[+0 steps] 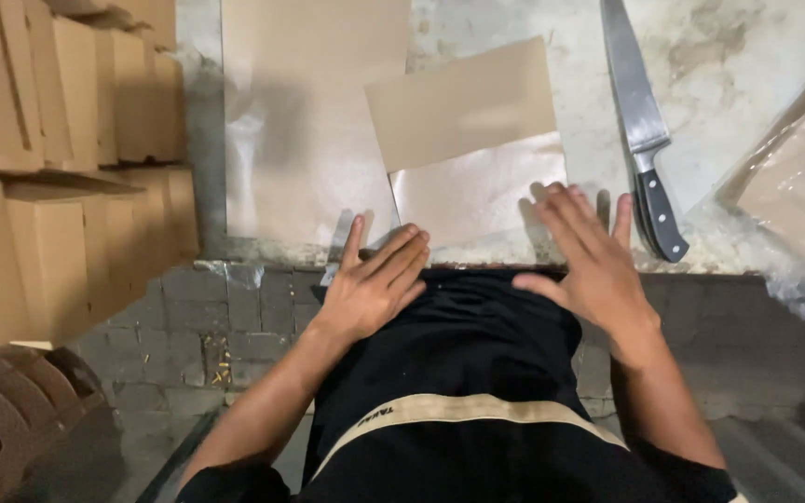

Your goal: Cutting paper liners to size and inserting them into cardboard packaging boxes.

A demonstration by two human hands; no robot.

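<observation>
On stained concrete counter (729, 84) beside stacked cardboard boxes (67, 186): folded brown paper (468, 149), knife (640, 121) well right. Left hand (375, 284) flat, fingers together, at counter edge; right hand (589, 256) spread, fingertips on paper's near edge.

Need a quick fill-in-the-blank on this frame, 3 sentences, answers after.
1. The knife lies on the counter to the ____ of the folded brown paper.
2. Both hands, the left hand and right hand, are ____, holding nothing.
3. Stacked cardboard boxes stand on the person's ____ side.

Missing words: right; open; left
</observation>
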